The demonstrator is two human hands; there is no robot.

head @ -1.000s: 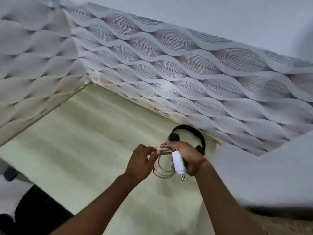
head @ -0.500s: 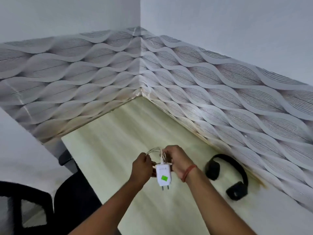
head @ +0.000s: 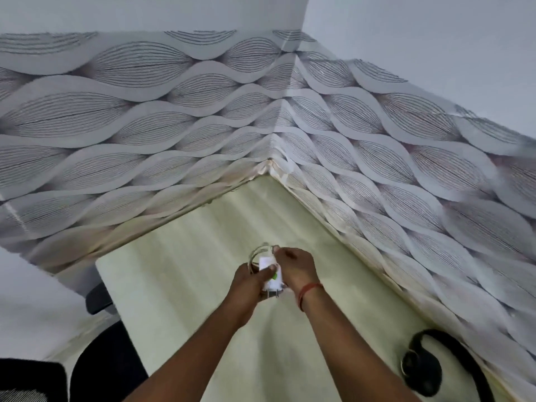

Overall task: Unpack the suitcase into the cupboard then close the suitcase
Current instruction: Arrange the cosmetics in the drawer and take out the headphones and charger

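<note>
Headphones [head: 429,369] shifted lower right; left hand [head: 251,281], right hand [head: 295,265] both grip boxy white charger [head: 271,274], looped cable [head: 258,250]

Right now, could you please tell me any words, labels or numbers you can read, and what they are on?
None can be read.
White charger, held by both hands: a small green sticker, too blurred to read.
Black headphones: no marking visible.

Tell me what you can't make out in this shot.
- Suitcase and cupboard: neither appears in the head view.
- White charger: the left hand and right hand cover most of it; motion blur hides its coiled cable.
- Black headphones: cut off by the bottom edge.
</note>
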